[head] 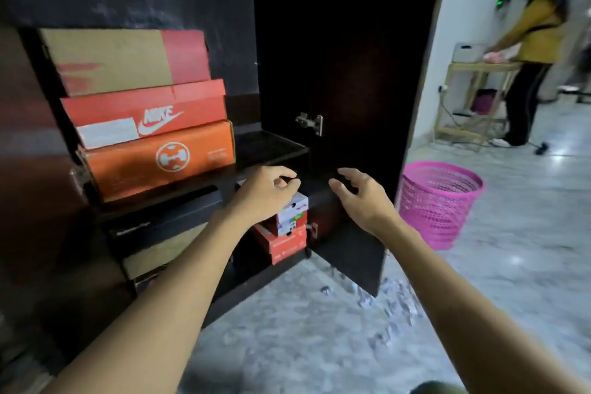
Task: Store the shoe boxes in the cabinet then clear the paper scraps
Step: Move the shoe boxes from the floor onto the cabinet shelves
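Note:
The dark cabinet point(281, 150) stands open, its door point(348, 80) swung out to the right. Three shoe boxes are stacked on the upper shelf: a brown and red one point(124, 61), a red Nike box point(147, 115) and an orange box point(160, 160). On the lower shelf sit a black box over a tan one point(160, 249), plus a white box point(292, 211) on a red box point(284, 246). My left hand point(265, 192) hovers in front of the shelf edge with loosely curled fingers, holding nothing. My right hand point(361, 198) is spread, empty, near the door. Paper scraps point(393, 297) litter the floor.
A pink mesh waste basket point(438, 201) stands on the marble floor right of the door. Farther right, a person in a yellow top works at a small wooden table point(473, 99). A cable runs across the floor there.

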{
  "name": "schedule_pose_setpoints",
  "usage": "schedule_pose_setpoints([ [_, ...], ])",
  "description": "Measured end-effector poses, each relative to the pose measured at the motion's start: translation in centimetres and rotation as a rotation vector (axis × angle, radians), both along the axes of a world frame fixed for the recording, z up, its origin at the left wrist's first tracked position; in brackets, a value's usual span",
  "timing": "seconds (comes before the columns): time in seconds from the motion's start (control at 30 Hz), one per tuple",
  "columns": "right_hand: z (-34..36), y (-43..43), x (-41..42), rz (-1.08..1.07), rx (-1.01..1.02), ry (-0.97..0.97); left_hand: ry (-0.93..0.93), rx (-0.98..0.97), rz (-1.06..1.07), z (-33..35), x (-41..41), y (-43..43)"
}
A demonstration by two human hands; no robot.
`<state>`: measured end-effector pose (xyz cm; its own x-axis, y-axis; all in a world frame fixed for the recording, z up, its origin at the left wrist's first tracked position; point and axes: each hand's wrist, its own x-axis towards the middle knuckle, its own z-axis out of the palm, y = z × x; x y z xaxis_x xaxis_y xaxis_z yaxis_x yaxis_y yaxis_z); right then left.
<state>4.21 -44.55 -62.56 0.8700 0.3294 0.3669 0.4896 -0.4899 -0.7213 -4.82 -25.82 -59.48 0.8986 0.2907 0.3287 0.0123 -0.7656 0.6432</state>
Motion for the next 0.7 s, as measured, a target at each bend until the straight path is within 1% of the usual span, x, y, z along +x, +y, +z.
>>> schedule_pose_setpoints([
  [0.2, -5.9, -12.0, -5.8, -0.247, -0.03, 0.117, 0.093, -0.088, -0.322, -4.1, 0.7, -11.9],
  [0.3, -8.8, -18.7, -8.6, -0.408, -0.049, 0.151, 0.155, -0.109, -0.479, -6.3, 1.1, -18.5],
  [0.4, -11.2, -25.0, -11.1, -0.535, -0.049, 0.191, 0.216, -0.146, -0.579, -8.8, 0.9, -25.0],
  [0.5, -13.3, -30.4, -13.3, -0.634, -0.03, 0.231, 0.281, -0.179, -0.628, -11.3, 0.5, -30.4],
  [0.7, -19.7, -44.1, -16.7, -0.799, -0.001, 0.396, 0.473, -0.266, -0.764, -17.4, -0.5, -44.8],
])
